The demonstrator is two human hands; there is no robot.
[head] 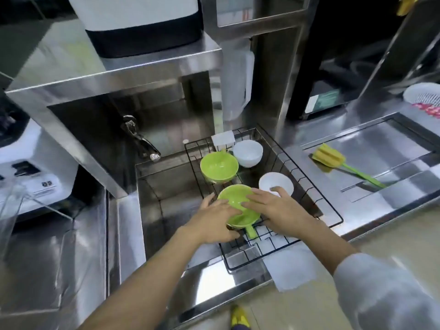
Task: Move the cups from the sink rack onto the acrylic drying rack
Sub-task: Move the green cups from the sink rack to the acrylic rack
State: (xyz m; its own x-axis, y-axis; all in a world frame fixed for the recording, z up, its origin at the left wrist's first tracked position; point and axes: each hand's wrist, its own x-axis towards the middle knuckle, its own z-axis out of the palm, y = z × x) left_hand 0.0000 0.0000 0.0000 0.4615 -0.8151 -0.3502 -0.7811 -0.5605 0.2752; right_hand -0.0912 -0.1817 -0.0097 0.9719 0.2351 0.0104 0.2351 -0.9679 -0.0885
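Note:
A black wire sink rack [314, 184] spans the right side of the sink and holds several cups. The near green cup [234, 196], its handle pointing toward me, lies between both hands. My left hand [214, 217] grips its left rim and side. My right hand [273, 206] lies over its right rim, fingers spread, with one fingertip touching the near white cup [276, 182]. A second green cup [219, 166] and a second white cup [247, 152] stand farther back. The clear acrylic drying rack [26, 206] stands at the far left on the counter.
The sink basin [166, 198] lies open left of the rack, with a faucet [139, 139] behind it. A steel shelf [107, 75] overhangs the sink. On the right drainboard lies a yellow-green sponge brush [338, 163]. A white cloth [292, 267] hangs over the front edge.

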